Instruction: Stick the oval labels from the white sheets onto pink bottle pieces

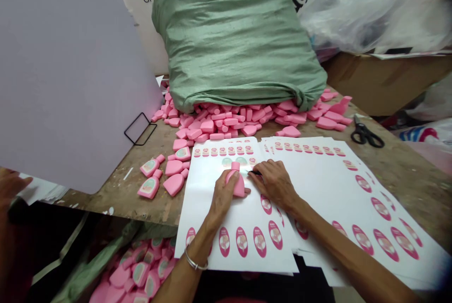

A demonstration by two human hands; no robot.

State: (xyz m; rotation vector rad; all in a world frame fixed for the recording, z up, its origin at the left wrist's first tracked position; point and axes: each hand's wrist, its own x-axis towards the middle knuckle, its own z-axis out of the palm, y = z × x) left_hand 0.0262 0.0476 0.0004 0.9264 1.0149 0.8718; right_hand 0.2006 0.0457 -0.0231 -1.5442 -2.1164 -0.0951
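Observation:
My left hand (221, 195) is closed around a small pink plastic bottle (238, 186), its cap end pointing away from me over a white sticker sheet (199, 199). Close on its right, my right hand (274, 184) pinches a thin dark tool (253, 172); its tip lies at the sheet near the bottle, and its kind cannot be made out. Rows of pink oval stickers (241, 242) and small heart labels run along the sheet. Left of it lie several pink bottles, some bearing labels, such as the labelled bottle (148, 187).
A green sack (240, 35) spills pink bottles (226, 122) across the back. More sticker sheets (318, 185) lie at right, with black scissors (365, 134) beyond. A white board (70, 67) and another person's hand (12, 185) are at left. Below the edge, a bag holds labelled bottles (141, 272).

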